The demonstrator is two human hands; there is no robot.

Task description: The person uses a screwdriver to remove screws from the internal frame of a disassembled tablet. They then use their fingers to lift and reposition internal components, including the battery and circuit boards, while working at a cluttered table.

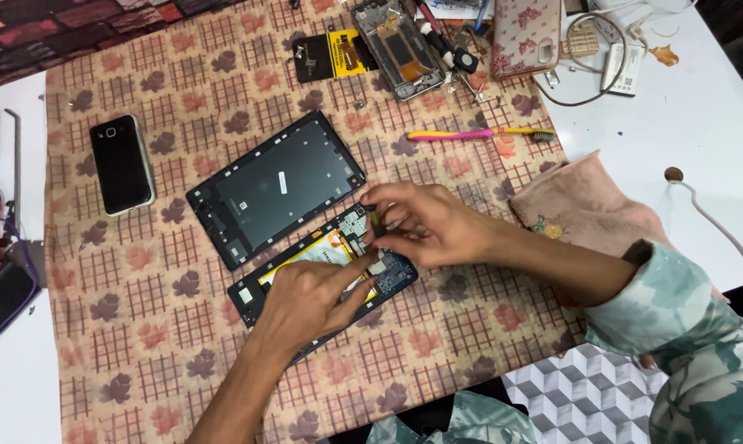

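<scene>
The left hand (305,300) lies flat on one opened tablet (326,275), fingers spread a little, forefinger pressing on its circuit board. The right hand (425,224) reaches in from the right, thumb and fingertips pinched narrow on a small dark part (374,220) at the board's top edge. The tablet rests mid-cloth on a patterned mat (182,329). Just beside it, up and left, lies one black back cover (277,187) (inner side up). Farther left sits one black phone (121,164); near the top, one stripped phone frame (398,48), one flowered phone case (526,34), and one pink-and-yellow toothbrush (478,133). One pink cloth (585,205) lies to the right.
</scene>
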